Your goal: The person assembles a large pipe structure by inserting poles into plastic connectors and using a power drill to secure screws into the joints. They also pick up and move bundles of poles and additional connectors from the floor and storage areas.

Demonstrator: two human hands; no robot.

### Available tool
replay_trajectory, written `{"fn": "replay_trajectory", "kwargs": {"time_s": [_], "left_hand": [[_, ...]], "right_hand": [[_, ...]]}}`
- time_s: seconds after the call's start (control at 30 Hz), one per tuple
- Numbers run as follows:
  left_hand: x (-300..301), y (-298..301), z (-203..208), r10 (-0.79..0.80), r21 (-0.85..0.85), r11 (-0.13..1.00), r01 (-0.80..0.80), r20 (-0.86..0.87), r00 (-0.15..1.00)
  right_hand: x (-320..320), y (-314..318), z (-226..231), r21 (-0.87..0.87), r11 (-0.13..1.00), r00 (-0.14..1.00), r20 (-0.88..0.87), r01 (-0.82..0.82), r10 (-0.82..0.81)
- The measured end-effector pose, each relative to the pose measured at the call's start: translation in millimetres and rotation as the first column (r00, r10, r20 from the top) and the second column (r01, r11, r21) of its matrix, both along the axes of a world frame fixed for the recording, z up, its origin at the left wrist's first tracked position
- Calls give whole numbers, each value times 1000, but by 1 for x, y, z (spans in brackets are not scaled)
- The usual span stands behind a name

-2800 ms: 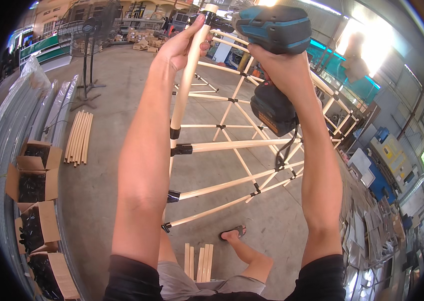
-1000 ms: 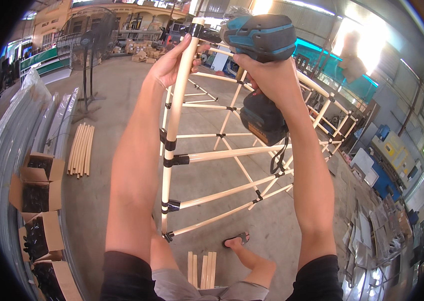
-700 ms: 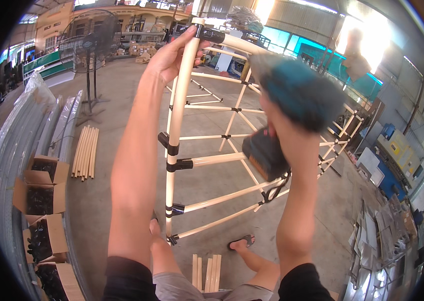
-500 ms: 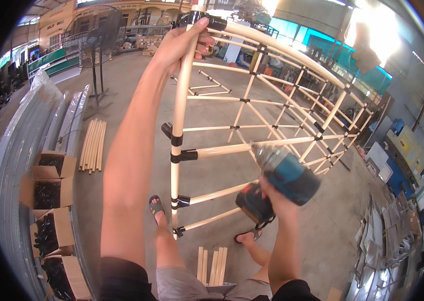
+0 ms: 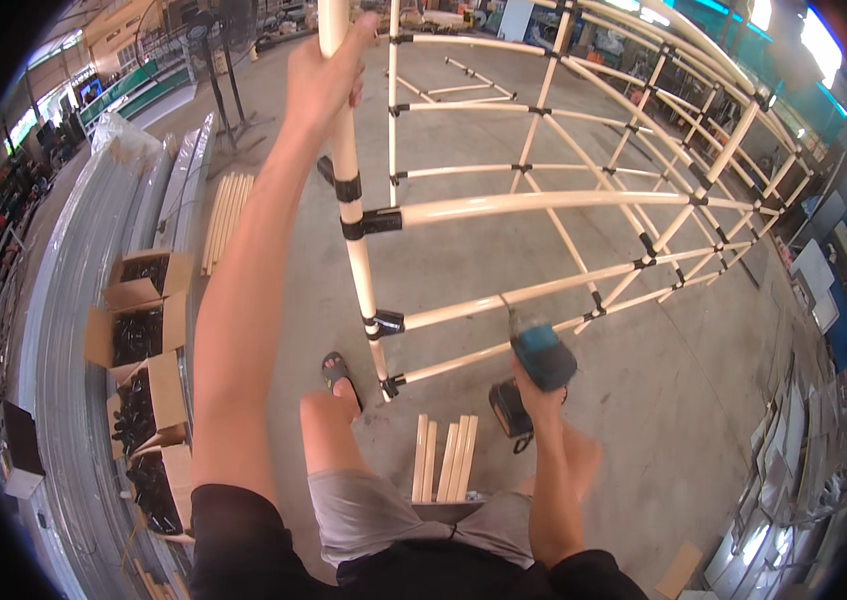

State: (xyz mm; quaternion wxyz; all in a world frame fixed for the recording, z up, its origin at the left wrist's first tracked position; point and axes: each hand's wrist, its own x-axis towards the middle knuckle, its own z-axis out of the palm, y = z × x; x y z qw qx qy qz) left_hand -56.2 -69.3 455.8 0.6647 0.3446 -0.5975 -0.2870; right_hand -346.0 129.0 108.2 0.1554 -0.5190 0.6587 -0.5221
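Note:
My left hand (image 5: 323,80) is wrapped round the upper part of a cream upright pipe (image 5: 367,275) on the near side of a large pipe frame (image 5: 503,207). Black joints (image 5: 375,222) link that upright to the cross pipes. Lower and to the right, my right hand (image 5: 540,390) grips a blue and black cordless drill (image 5: 546,358), its front pointing away from me toward the lower cross pipes. Motion smears the drill's front end, and I cannot tell whether it touches a pipe. The drill's battery (image 5: 511,408) hangs below my hand.
Open cartons (image 5: 175,400) of black joints stand at the left beside long wrapped metal profiles (image 5: 73,300). Cream pipes (image 5: 228,222) lie on the floor there. Short pipe pieces (image 5: 446,460) are close in front of me. Metal sheet scraps (image 5: 793,480) pile up at the right.
My view has tipped downward, so the frame sits higher in the picture. My right hand has lowered the drill toward the lower cross pipes. The left hand still grips the upright.

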Motion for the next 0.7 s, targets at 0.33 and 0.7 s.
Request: {"fn": "replay_trajectory", "kwargs": {"time_s": [0.33,0.7], "left_hand": [[5,-3,13,227,-45,974,-224,102,968],[65,8,1,231,-3,973,-231,-4,973]], "right_hand": [[168,-99,16,136,935,943,-10,-328,333],[144,-112,14,85,961,965,2,-263,264]]}}
